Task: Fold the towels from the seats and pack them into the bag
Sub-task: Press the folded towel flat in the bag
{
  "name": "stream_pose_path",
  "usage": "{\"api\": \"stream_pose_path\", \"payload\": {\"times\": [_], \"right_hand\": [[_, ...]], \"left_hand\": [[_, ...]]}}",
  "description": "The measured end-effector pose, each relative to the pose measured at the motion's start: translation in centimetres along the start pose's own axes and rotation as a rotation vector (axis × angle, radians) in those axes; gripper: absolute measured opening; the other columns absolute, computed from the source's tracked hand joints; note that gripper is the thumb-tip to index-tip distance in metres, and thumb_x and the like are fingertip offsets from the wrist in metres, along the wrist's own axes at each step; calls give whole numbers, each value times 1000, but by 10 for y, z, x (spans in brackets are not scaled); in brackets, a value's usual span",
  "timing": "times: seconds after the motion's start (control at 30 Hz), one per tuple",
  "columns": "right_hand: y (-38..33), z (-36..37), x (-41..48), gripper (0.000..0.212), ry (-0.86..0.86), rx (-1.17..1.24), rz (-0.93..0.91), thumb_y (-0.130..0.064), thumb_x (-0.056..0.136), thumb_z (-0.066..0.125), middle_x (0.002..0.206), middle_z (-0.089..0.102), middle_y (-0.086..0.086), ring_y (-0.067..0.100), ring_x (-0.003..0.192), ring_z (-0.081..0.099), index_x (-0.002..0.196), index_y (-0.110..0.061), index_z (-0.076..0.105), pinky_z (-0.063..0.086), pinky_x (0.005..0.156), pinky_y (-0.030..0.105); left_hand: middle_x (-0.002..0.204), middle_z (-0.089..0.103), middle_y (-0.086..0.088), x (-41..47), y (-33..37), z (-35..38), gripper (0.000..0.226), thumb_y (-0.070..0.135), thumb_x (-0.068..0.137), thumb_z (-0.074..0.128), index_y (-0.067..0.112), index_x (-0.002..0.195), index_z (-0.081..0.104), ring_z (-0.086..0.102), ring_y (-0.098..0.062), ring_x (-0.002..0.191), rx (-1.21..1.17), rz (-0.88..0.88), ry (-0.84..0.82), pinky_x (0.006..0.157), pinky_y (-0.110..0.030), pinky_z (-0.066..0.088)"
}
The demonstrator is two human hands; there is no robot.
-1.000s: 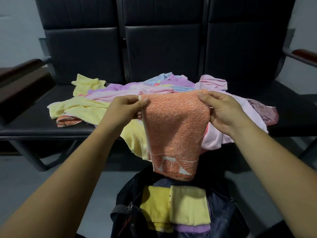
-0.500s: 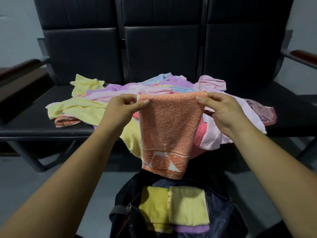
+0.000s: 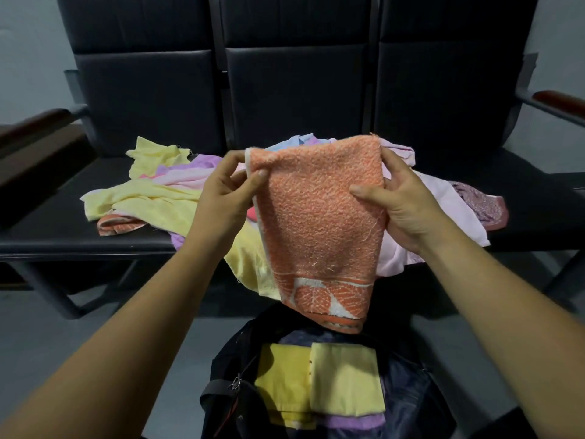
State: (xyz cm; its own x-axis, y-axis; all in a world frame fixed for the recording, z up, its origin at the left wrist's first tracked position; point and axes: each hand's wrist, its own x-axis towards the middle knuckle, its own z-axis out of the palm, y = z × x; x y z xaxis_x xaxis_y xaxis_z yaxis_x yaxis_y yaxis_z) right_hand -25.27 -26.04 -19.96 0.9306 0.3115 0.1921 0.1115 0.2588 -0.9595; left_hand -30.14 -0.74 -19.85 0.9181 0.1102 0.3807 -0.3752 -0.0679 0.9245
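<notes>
On the black padded seats (image 3: 47, 239), a heap of loose pastel towels (image 3: 152, 198) lay unfolded. Left hand (image 3: 221, 191) pinched the top-left corner of the orange terry towel w/ leaf-pattern border (image 3: 319, 223), which hung in the air above the open black bag (image 3: 240, 403), w/ folded yellow towels (image 3: 345, 381) inside. Right hand (image 3: 399, 201) gripped its right edge, thumb in front. Looked mid-fold; next move prob. sides together, halve again, then lower it in. No brand or writing legible.
</notes>
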Motion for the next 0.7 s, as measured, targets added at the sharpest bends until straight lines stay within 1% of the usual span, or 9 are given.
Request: {"api": "stream_pose_path", "payload": {"times": [0.1,0.17,0.2,0.27,0.37,0.43,0.57,0.63,0.7], "right_hand": [[-5,9,-1,61,6,150,-19,1,83,70,110,73,8,25,102,72,137,-24,53,59,83,36],[-9,10,0,59,30,236,-20,-1,83,70,103,75,4,23,97,73,135,-23,54,60,81,38],[-10,9,0,59,55,252,-14,-3,82,71,102,76,3,23,96,73,135,-23,54,60,80,39],[-9,5,2,62,140,250,41,-7,80,76,108,75,6,25,98,74,136,-22,54,60,79,40],[-6,-2,4,71,269,253,164,-15,73,81,114,72,14,26,96,74,138,-10,56,61,78,38],[-3,-7,5,65,246,317,269,-24,75,78,112,73,14,23,95,72,134,-4,61,60,81,36],[4,-16,0,52,3,253,480,-51,83,62,109,73,9,21,95,70,115,-13,76,54,88,35],[15,-16,-6,50,-123,222,502,-48,90,58,121,70,11,26,111,66,124,-14,71,56,93,41],[22,-13,-9,45,-160,234,511,-38,89,66,128,68,13,28,117,66,125,-11,69,58,92,44]], "left_hand": [[96,75,-1,2,4,-2,41,29,83,80,18,111,51,70,-16,91,-239,-122,-32,76,-30,56],[113,75,-2,-2,2,-2,63,40,71,86,12,121,59,70,-20,107,-111,-305,-268,91,-35,56],[118,74,-3,-6,-4,-1,62,38,72,85,10,123,63,69,-20,112,-4,-389,-397,100,-39,53],[120,73,-4,-14,-13,6,48,21,79,82,6,121,65,68,-20,114,30,-486,-466,108,-41,48],[115,74,-8,-17,-14,18,46,19,80,71,4,122,61,70,-22,107,-270,-581,-363,92,-35,55],[107,75,-9,-15,-9,25,48,22,81,74,5,123,59,72,-22,97,-376,-603,-296,82,-35,60],[101,72,-12,-12,-2,31,59,33,76,72,6,126,58,73,-22,86,-441,-614,-122,74,-38,61],[106,70,-16,-9,-1,29,67,33,77,77,8,134,52,73,-25,86,-503,-612,-41,71,-42,60],[104,68,-15,-6,0,26,60,33,82,75,10,133,52,73,-25,81,-520,-607,2,68,-42,60]]}}
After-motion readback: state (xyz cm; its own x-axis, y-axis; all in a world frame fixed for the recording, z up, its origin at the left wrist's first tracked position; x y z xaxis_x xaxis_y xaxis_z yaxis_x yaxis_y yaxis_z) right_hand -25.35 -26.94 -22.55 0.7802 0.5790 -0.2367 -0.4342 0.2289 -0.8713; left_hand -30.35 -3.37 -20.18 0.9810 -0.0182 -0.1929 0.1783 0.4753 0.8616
